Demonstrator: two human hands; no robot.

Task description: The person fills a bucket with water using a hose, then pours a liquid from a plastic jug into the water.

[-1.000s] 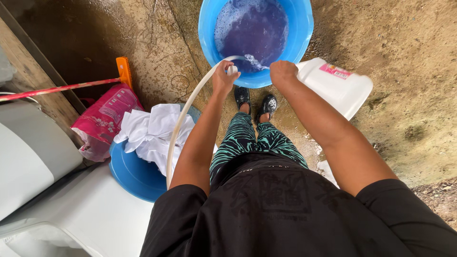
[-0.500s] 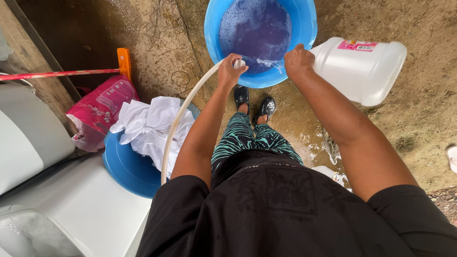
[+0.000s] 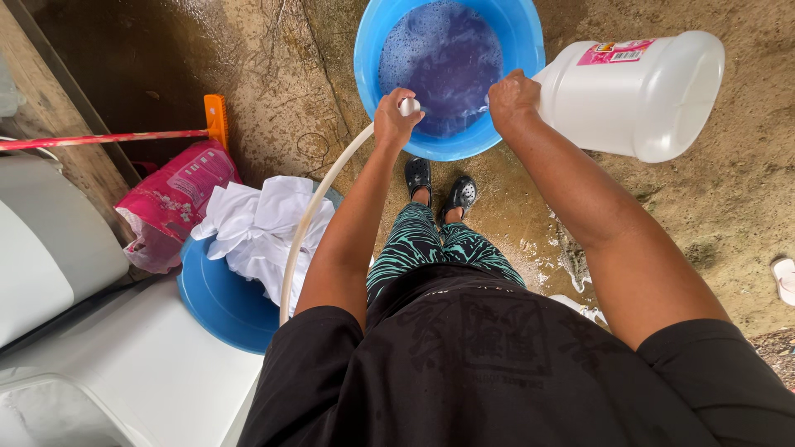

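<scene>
Head view: round soapy basin (image 3: 377, 50), smooth white jug (image 3: 642, 95).

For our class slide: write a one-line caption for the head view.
Left hand aims a white hose and right hand tips a white jug over a blue basin.

At our left we see a second blue tub (image 3: 217, 302) heaped with white laundry (image 3: 261, 232), and just beside it a pink plastic bag (image 3: 170, 203). Above the bag lies a broom with an orange head (image 3: 216, 118) and red handle. A white appliance (image 3: 99, 364) fills the lower left; one pale sandal (image 3: 783, 278) lies far right on the wet concrete floor (image 3: 273, 74).
</scene>
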